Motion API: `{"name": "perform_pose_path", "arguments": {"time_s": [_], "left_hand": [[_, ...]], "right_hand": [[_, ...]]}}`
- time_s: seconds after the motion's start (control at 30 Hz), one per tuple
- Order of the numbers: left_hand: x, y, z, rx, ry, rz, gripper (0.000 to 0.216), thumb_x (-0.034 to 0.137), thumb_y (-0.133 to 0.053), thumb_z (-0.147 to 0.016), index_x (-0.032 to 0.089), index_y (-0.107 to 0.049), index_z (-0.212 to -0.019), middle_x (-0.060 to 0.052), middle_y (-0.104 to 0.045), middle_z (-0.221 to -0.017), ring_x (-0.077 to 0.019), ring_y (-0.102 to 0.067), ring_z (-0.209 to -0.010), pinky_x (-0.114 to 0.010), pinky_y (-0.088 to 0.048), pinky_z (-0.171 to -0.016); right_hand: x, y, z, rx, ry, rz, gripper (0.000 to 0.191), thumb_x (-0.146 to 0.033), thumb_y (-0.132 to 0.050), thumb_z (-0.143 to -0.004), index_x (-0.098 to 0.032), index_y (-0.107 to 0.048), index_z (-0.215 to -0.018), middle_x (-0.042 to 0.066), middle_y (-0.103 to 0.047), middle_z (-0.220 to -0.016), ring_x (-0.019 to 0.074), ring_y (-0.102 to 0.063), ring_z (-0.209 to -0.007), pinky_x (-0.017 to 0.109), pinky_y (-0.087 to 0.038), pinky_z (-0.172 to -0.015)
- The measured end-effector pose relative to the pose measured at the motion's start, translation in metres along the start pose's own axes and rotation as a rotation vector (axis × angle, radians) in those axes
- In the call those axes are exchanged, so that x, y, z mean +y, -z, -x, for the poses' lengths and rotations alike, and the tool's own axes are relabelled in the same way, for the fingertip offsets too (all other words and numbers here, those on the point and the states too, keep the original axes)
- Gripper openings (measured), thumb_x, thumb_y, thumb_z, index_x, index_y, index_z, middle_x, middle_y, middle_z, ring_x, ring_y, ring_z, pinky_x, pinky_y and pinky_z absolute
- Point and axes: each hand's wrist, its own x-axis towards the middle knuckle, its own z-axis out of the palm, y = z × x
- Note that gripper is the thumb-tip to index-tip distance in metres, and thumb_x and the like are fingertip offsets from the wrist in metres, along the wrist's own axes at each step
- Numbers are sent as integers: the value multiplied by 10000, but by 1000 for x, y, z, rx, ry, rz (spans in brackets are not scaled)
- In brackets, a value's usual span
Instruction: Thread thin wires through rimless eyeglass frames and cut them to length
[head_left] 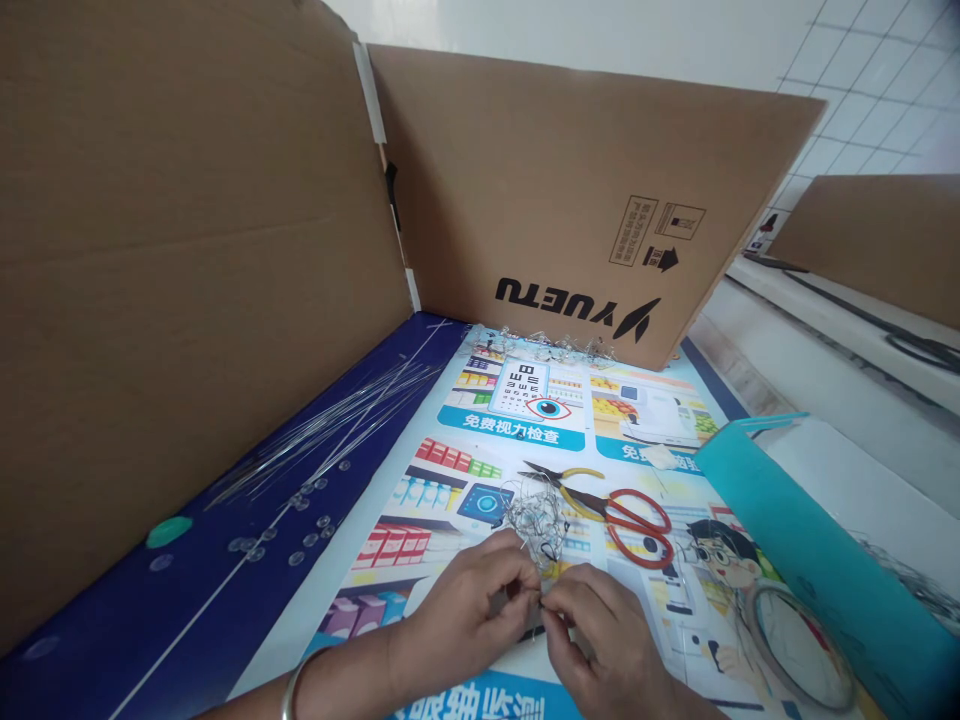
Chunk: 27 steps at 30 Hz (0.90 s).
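My left hand (486, 592), with a bangle (289, 695) on its wrist, pinches thumb and fingertips together at the bottom middle. Fingertip to fingertip with it, my right hand (606, 635) is closed in a pinch too. Something tiny and dark sits between them, too small to name. Just beyond the fingers lies a tangled heap of thin silvery wire (536, 515). Pliers with yellow handles (581, 473) and red-handled scissors (641, 522) lie behind and to the right of the heap, overlapping each other.
Cardboard panels (585, 200) wall the left and back. Straight wires (322, 430), clear beads (300, 500) and a green piece (169, 531) lie on the blue strip. Small wire pieces (555, 348) line the back. At right are a turquoise box (825, 560) holding wire pieces and a coil (757, 625).
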Motion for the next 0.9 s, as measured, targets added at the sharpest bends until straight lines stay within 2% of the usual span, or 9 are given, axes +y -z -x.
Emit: {"name": "perform_pose_path", "arguments": {"time_s": [0.1,0.17,0.33,0.43,0.6,0.9], "left_hand": [[-1,0,1,-8,3,-11,107,92,-457,-797,166,-491,-729,-2,-490,-716,-120,-477,-690,-224,-370,-617],[-2,-1,2,-19,1,-19,98,100,-460,-796,168,-491,-733,-4,-496,-721,-122,-477,-687,-227,-368,-616],[-2,0,2,-51,0,-28,132,36,-469,-717,167,-487,-722,-5,-507,-729,-124,-475,-682,-230,-362,-607],[-2,1,1,-52,1,-9,151,14,-471,-690,162,-491,-706,-2,-503,-718,-121,-473,-673,-223,-357,-596],[-3,1,-1,-48,20,29,154,10,-480,-703,157,-524,-725,-1,-504,-724,-114,-484,-678,-213,-364,-596],[-4,-4,1,-8,17,76,203,-33,-486,-634,159,-504,-699,2,-511,-723,-115,-492,-674,-209,-374,-587]], "right_hand": [[1,-3,1,44,4,-20,142,-58,-439,-762,-188,-491,-736,19,-520,-648,140,-500,-626,239,-408,-569],[2,-5,2,9,-70,-80,129,-69,-449,-741,-189,-480,-703,4,-499,-627,128,-482,-588,225,-384,-532],[3,-6,-1,-115,-575,-390,93,-106,-472,-676,-189,-457,-638,-35,-448,-580,95,-427,-524,192,-342,-470],[4,-6,-3,-184,-761,-603,78,-144,-475,-684,-191,-443,-631,-63,-408,-530,78,-374,-479,182,-316,-445],[6,-6,-4,-233,-831,-782,60,-162,-468,-698,-183,-460,-642,-77,-417,-475,70,-366,-449,180,-314,-450],[2,-7,-6,-165,-822,-704,73,-154,-496,-639,-186,-437,-609,-73,-371,-529,70,-327,-483,184,-272,-440]]}}
